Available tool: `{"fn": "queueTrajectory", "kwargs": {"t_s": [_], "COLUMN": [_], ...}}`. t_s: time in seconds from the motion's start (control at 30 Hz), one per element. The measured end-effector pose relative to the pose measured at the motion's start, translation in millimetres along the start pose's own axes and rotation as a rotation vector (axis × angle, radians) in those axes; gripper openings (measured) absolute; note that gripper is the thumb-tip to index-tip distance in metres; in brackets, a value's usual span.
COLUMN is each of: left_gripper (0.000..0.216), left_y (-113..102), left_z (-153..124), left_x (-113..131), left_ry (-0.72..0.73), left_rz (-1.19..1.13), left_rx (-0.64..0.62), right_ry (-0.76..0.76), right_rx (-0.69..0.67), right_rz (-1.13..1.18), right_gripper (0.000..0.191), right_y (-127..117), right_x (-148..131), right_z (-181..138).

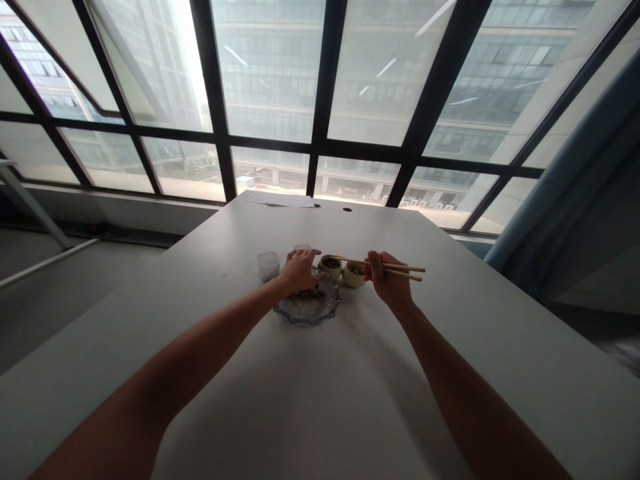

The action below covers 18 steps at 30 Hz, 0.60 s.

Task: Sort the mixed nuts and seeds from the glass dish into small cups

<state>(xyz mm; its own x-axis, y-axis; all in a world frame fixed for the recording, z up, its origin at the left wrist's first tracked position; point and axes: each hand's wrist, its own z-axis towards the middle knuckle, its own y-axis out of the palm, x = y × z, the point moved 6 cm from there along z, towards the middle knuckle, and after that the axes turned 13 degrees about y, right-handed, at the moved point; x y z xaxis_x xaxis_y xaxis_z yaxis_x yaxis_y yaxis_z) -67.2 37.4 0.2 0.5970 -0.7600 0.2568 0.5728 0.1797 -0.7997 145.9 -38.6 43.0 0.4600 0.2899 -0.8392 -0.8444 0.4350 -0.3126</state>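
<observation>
My right hand (389,279) is closed around a pair of wooden chopsticks (404,269). Their thin tips reach left over a small pale cup (331,275) with dark bits inside. A second pale cup (353,280) stands beside it, just left of my right hand, partly covered by the chopsticks and fingers. My left hand (300,269) stretches over a clear scalloped glass dish (309,315), its thumb and fingers apart near the left cup; whether it touches the cup I cannot tell. Dark, thin pieces lie in the dish, too small to name.
A clear plastic container (269,265) stands left of my left hand, and another clear container (302,247) shows partly behind that hand. White paper (275,199) lies at the table's far edge, near a dark round hole (347,209). Beyond the white table (320,393) are windows; a blue curtain (565,180) hangs right.
</observation>
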Motion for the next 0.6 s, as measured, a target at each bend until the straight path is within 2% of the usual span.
{"fn": "queueTrajectory", "kwargs": {"t_s": [0.17,0.4,0.5,0.6], "left_gripper": [0.044,0.038,0.042,0.045], "left_y": [-20.4,-58.4,-67.4,-70.7], "left_z": [-17.6,-58.8,-78.0,-91.6], "left_x": [-14.3,-41.3,-54.1,-62.1], "left_ry": [-0.012,-0.085,-0.115,-0.094], "left_rz": [0.015,0.096,0.134,0.158], "left_rx": [0.042,0.060,0.062,0.098], "right_ry": [0.039,0.081,0.058,0.016], "right_rx": [0.003,-0.285,-0.429,-0.496], "right_rz": [0.114,0.147,0.084,0.027], "right_gripper": [0.059,0.062,0.058,0.056], "right_y": [-4.8,14.1,28.8,38.4], "right_x": [-17.1,-34.8,-35.0,-32.7], "right_z": [-2.9,-15.1,-22.3,-27.1]}}
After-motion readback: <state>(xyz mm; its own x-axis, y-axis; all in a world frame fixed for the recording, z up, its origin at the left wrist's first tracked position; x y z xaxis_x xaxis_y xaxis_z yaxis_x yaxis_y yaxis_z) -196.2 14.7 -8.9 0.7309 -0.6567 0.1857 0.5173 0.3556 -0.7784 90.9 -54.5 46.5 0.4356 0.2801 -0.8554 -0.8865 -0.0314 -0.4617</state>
